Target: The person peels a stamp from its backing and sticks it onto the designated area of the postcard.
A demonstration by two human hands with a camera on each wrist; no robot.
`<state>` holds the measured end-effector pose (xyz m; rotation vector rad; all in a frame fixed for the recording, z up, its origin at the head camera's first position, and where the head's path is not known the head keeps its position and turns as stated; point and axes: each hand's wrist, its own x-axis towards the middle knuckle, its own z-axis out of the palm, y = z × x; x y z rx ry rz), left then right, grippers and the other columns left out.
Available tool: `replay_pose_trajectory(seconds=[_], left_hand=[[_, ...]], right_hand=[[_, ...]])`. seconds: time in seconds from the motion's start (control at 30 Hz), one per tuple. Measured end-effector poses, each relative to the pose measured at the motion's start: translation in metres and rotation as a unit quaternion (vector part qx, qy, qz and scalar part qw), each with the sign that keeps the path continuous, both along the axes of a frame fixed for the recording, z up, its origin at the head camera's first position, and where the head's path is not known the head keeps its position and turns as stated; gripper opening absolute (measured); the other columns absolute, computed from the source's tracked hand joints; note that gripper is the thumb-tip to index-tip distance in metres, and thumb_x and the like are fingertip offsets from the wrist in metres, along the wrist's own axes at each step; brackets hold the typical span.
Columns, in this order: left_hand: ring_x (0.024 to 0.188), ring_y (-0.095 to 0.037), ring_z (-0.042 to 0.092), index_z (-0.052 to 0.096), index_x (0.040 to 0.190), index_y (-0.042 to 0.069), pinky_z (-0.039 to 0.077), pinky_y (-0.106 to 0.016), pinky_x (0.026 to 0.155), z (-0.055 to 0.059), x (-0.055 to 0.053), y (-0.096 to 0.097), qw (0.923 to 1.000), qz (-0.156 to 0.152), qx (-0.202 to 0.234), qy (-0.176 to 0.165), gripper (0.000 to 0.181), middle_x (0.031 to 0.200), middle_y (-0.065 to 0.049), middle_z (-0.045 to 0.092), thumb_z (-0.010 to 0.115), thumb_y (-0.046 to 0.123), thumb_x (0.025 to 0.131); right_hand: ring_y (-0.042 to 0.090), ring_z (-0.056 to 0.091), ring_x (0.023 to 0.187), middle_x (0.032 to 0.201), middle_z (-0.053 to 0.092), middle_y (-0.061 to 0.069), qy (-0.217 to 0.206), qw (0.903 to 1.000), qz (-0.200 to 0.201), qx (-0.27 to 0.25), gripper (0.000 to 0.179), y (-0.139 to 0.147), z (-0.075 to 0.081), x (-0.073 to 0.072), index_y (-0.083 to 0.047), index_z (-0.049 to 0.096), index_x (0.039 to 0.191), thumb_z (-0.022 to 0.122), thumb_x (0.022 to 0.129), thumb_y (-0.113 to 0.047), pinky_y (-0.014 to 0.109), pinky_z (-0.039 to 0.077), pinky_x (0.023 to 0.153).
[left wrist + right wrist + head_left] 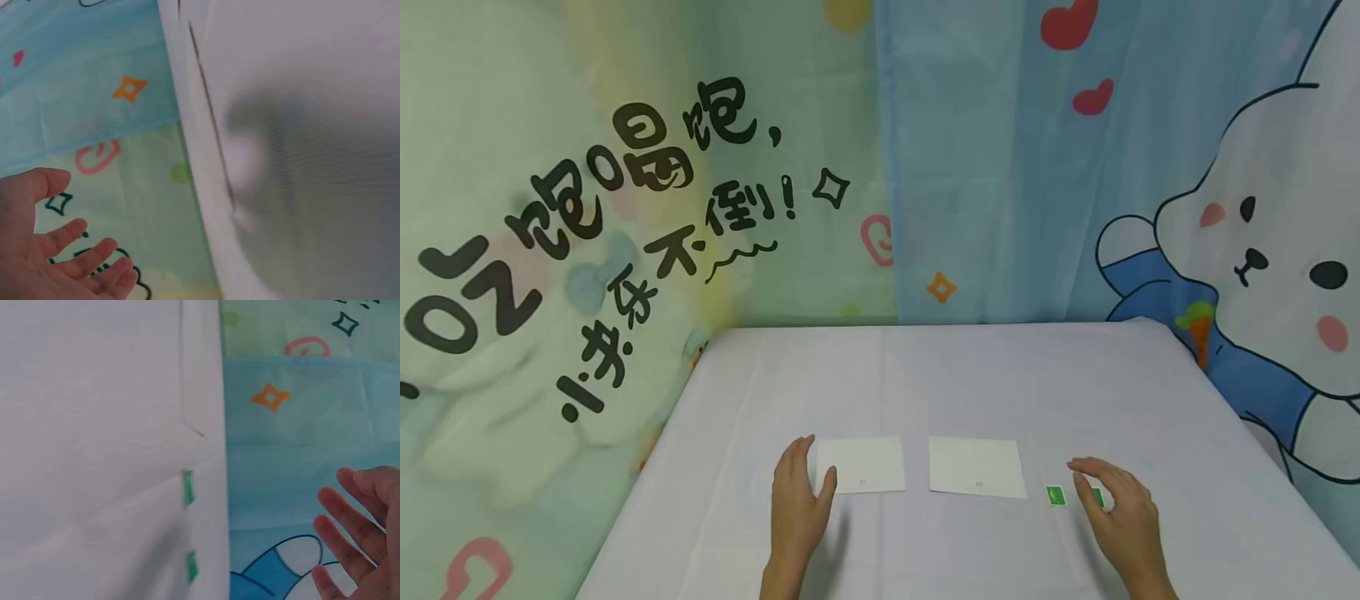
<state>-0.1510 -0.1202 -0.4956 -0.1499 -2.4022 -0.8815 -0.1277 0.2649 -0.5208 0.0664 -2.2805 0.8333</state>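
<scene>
Head view: I see a table (925,375) under a pale cloth, with a cartoon-print backdrop (1000,167) behind it. Two white cards lie side by side near the front edge, the left card (860,465) and the right card (977,467), a gap between them. Left hand (797,500) rests just beside the left card's left edge, fingers straight and together, thumb near the card's near corner; grasping nothing. Right hand (1116,508) hovers right of the right card, fingers loosely bent, nothing held. Two small green stamps lie there: the first stamp (1056,495) in the open, the second stamp (1098,497) partly hidden by the right fingers; I cannot tell whether they touch it.

Left wrist view: left hand (44,250) spread and relaxed, the cloth blurred beside it.

Right wrist view: right hand (365,537) released, fingers extended. Both green stamps (188,487) show edge-on on the cloth.
</scene>
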Motion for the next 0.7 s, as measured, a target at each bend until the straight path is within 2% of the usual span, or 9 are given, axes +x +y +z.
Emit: replay_pose_trajectory(seconds=[0.07, 0.17, 0.27, 0.4, 0.53, 0.7], left_hand=[[0.114, -0.04, 0.047, 0.049, 0.123, -0.004, 0.039, -0.052, 0.089, -0.005, 0.0, 0.001, 0.9996, -0.003, 0.02, -0.02, 0.051, 0.124, -0.023, 0.05, 0.071, 0.011, 0.079], [0.115, -0.039, 0.047, 0.048, 0.123, -0.005, 0.039, -0.051, 0.091, -0.015, -0.001, 0.0, 0.9974, -0.007, 0.05, -0.052, 0.05, 0.124, -0.023, 0.05, 0.07, 0.01, 0.081], [0.117, -0.038, 0.046, 0.048, 0.125, -0.003, 0.038, -0.051, 0.091, -0.026, -0.004, -0.004, 0.9923, -0.017, 0.088, -0.086, 0.049, 0.125, -0.021, 0.049, 0.068, 0.011, 0.083], [0.119, -0.039, 0.044, 0.047, 0.128, -0.001, 0.037, -0.052, 0.092, -0.041, -0.011, -0.011, 0.9824, -0.039, 0.139, -0.118, 0.048, 0.128, -0.022, 0.048, 0.065, 0.012, 0.086], [0.121, -0.04, 0.042, 0.045, 0.13, -0.002, 0.035, -0.051, 0.095, -0.055, -0.017, -0.016, 0.9781, -0.042, 0.153, -0.135, 0.049, 0.131, -0.023, 0.046, 0.064, 0.013, 0.087], [0.127, -0.038, 0.035, 0.039, 0.134, -0.003, 0.029, -0.048, 0.101, -0.069, -0.021, -0.017, 0.9782, -0.046, 0.141, -0.145, 0.056, 0.137, -0.022, 0.041, 0.063, 0.017, 0.087]], right_hand=[[0.024, 0.054, 0.108, 0.106, 0.066, 0.011, -0.004, 0.9999, -0.007, -0.01, 0.017, 0.005, -0.013, -0.002, -0.012, 0.069, 0.099, 0.068, 0.083, -0.008, 0.059, 0.029, 0.093], [0.03, 0.056, 0.104, 0.103, 0.066, 0.015, -0.026, 0.9992, -0.016, -0.027, 0.015, 0.004, -0.014, 0.001, -0.009, 0.069, 0.096, 0.068, 0.081, -0.006, 0.061, 0.032, 0.087], [0.039, 0.055, 0.097, 0.101, 0.065, 0.019, -0.056, 0.9972, -0.021, -0.045, 0.013, 0.0, -0.01, 0.005, -0.005, 0.069, 0.093, 0.069, 0.08, -0.004, 0.058, 0.035, 0.082], [0.037, 0.054, 0.103, 0.109, 0.063, 0.015, -0.119, 0.9894, -0.026, -0.079, 0.015, 0.002, -0.021, 0.005, -0.009, 0.069, 0.097, 0.068, 0.085, -0.016, 0.054, 0.038, 0.085], [0.038, 0.048, 0.113, 0.117, 0.059, 0.015, -0.177, 0.9757, -0.024, -0.126, 0.025, 0.007, -0.036, 0.005, -0.01, 0.068, 0.104, 0.064, 0.088, -0.029, 0.059, 0.034, 0.089], [0.038, 0.047, 0.115, 0.118, 0.059, 0.015, -0.18, 0.9748, -0.02, -0.13, 0.027, 0.012, -0.047, 0.004, -0.009, 0.068, 0.105, 0.068, 0.084, -0.026, 0.061, 0.031, 0.091]])
